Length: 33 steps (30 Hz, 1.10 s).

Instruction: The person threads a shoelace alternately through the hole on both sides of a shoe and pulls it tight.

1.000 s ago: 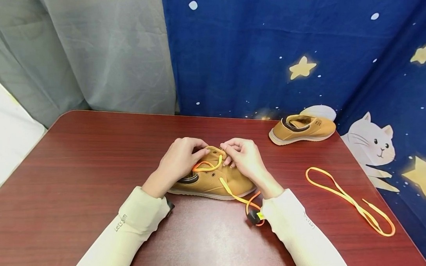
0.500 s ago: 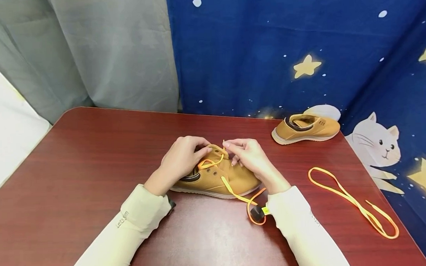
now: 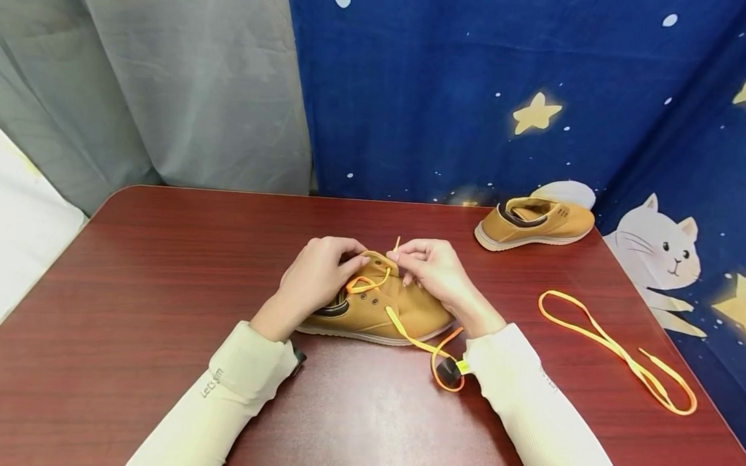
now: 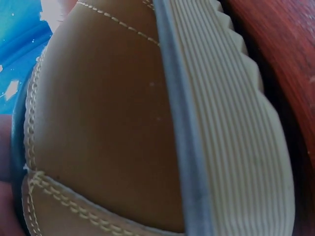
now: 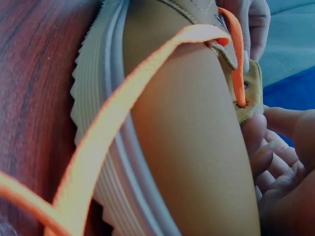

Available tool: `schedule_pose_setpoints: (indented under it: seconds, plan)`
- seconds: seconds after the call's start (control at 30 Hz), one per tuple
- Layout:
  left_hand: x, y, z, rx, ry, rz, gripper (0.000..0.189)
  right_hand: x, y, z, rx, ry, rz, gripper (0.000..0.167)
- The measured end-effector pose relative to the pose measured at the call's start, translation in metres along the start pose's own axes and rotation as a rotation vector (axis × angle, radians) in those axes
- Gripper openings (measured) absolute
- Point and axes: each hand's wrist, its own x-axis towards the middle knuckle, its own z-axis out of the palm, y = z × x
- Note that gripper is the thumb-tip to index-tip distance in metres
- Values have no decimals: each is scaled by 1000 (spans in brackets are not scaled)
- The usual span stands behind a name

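A tan shoe (image 3: 422,312) lies across the table before me, toe to the right. My left hand (image 3: 315,275) grips its far eyelet flap (image 5: 254,81) near the ankle opening. My right hand (image 3: 437,270) is at the front end of that flap, thumb and index finger pinching an orange-yellow shoelace (image 5: 115,110) whose tip pokes up above the fingers in the head view. The lace passes through an eyelet on the near side, makes a small loop, and enters a front eyelet of the far flap. In the left wrist view, the shoe's heel side and ribbed sole (image 4: 231,137) fill the picture.
A second tan shoe (image 3: 533,231), without a lace, stands at the back right. Another yellow lace (image 3: 618,351) lies loosely looped near the right edge. The first lace's tail coils by the black camera (image 3: 448,371) on my right wrist. Curtains (image 3: 392,88) hang behind the table.
The lace tip now sticks up farther above my right fingers than a second ago. The lace loop between the eyelets has drawn smaller. My left hand keeps its hold on the flap.
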Motion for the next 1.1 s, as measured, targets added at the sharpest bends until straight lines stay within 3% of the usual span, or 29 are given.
schedule_pose_setpoints:
  seconds: [0.37, 0.7, 0.93, 1.1]
  plan:
    - [-1, -2, 0, -8, 7, 9, 12, 2, -2, 2, 5, 154, -50, 21]
    - [-2, 0, -2, -20, -3, 12, 11, 7, -17, -10, -13, 209, -118, 27]
    - [-2, -1, -1, -15, 9, 17, 11, 17, -33, -26, -133, 215, -152, 27]
    - [-2, 0, -2, -16, 11, 19, 11, 25, -43, -34, -154, 226, -166, 27]
